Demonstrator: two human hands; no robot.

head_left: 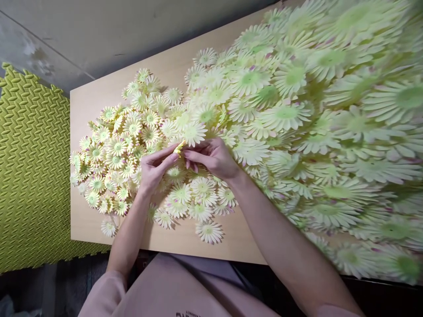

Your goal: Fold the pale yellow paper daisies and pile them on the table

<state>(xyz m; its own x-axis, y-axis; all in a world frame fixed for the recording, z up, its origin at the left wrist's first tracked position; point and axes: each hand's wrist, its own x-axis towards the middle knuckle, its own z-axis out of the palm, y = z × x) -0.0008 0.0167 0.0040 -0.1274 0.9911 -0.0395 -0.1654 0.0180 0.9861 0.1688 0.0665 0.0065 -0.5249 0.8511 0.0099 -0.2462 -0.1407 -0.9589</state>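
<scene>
Fingers (168, 164) first: on the head view, the only one I've got, the left hand (152, 171) has thumb and forefinger pinched narrow on a small yellow piece (179, 147). The right hand (218, 159) is bunched up just beside its right end, but I can't tell if those fingertips grip it or only touch. The piece is about mid-table, between the smaller pile of flower heads (117, 147) on the left and the big pale heap (286, 112) on the right.

What bugs me: the piece looks thin and maybe folded, so pinching too hard could crease or tear it, and a loose pinch could drop it into lookalikes. The right forearm crosses right along the heap, so a wide elbow swing could drag flowers off the near side. The single flower (209, 231) lies closest to the near edge of the table (238, 247) around the middle, so a sleeve might knock it down. The far right is too blurred for me to judge.
</scene>
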